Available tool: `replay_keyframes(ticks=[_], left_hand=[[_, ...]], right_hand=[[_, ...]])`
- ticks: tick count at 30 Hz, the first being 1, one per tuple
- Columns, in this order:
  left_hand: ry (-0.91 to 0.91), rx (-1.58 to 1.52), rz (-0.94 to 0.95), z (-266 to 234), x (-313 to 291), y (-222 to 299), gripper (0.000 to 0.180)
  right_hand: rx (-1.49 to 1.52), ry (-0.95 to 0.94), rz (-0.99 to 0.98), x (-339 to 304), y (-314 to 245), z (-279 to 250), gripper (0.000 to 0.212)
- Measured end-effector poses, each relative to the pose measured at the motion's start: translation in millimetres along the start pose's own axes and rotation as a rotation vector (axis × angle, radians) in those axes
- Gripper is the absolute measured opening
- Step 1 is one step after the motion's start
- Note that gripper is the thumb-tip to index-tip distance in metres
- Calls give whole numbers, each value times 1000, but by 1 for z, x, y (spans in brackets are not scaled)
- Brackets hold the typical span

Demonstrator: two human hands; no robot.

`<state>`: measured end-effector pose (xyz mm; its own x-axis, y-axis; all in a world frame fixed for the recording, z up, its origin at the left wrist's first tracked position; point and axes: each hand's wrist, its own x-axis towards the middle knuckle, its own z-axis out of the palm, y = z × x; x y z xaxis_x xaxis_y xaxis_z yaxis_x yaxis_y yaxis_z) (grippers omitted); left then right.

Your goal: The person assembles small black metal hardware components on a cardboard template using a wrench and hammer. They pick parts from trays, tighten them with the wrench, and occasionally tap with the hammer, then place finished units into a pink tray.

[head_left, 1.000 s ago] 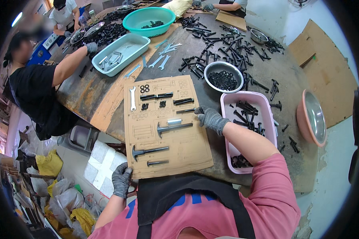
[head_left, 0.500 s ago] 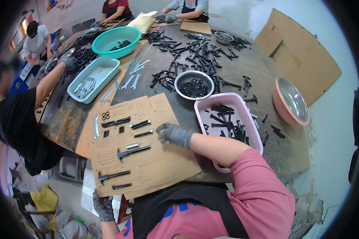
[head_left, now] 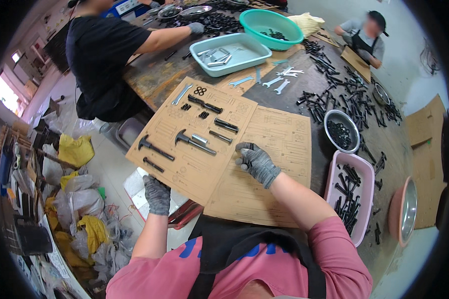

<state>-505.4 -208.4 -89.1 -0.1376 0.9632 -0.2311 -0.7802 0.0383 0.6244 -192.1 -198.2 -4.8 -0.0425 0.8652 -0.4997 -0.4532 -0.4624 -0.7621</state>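
My gloved left hand [head_left: 157, 194] grips the near-left edge of a printed cardboard sheet [head_left: 197, 172]. Laid out on that sheet are an open-end wrench [head_left: 182, 94], black rings [head_left: 200, 90], T-headed black bolts [head_left: 195, 142], plain black bolts [head_left: 226, 125], small dark pieces and a silver tube [head_left: 199, 140]. The sheet is tilted and overhangs the table's near edge. Beneath its right side lies a second printed cardboard sheet [head_left: 279, 149] without parts on it. Over this one is my gloved right hand [head_left: 258, 164], fingers curled beside the upper sheet's edge; whatever they may hold is hidden.
A pink bin [head_left: 369, 192] of black bolts and a steel bowl [head_left: 355, 122] of black rings stand to the right. Ahead are a pale blue tray [head_left: 249, 47] with silver tubes, a green basin [head_left: 297, 35] and loose wrenches [head_left: 283, 85]. A co-worker's arm [head_left: 167, 39] reaches in from the left.
My view has turned to the left. The part-laden sheet has shifted left and tilted, baring more of the sheet beneath. My left hand still holds its edge; my right hand stays near its right side.
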Motion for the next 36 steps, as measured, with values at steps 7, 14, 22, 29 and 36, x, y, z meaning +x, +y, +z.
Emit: replay_keyframes(ticks=[7,14,22,29,36], left_hand=[[130,143,282,-2,64,11,32],[337,222,307,2,118,33,26],[379,350,249,-4,163,56,25],[366,333,171,18,157,64,37],[31,137,317,40,108,85,37]], right_hand=[[68,-127,-53,46,0,52,16],[-170,-147,-13,70,-6,84,20],[-390,-349,-57,20,-6,41,25],[-522,-430,-133,-49,-30,-27,31],[-825,-69,-352,-141,-62,-125,26]])
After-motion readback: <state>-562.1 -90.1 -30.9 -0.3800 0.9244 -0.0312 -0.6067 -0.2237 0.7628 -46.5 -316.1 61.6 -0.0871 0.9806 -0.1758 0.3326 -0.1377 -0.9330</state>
